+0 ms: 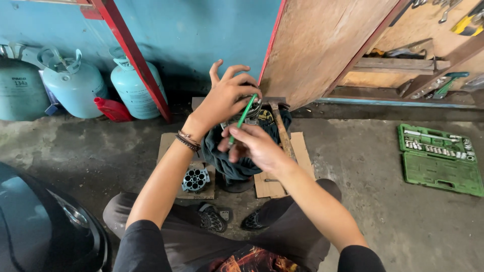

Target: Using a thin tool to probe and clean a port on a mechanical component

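Small dark printed label [20, 81] on far-left pale-blue gas cylinder [20, 90].

Black short sleeves [146, 242], dark braided bracelets on the left wrist [187, 141], grey-brown trousers [282, 236], an orange-printed shirt front [254, 261], and black patterned sandals [212, 217].

Your right hand [252, 146] held a glossy green plastic rod [243, 118] over dark, soft cloth [227, 161]. The ported block [195, 180] looked like bright cast metal on matt brown cardboard [275, 186]. The hammer's handle [284, 136] was worn wood; the floor [363, 166] was rough, stained concrete.
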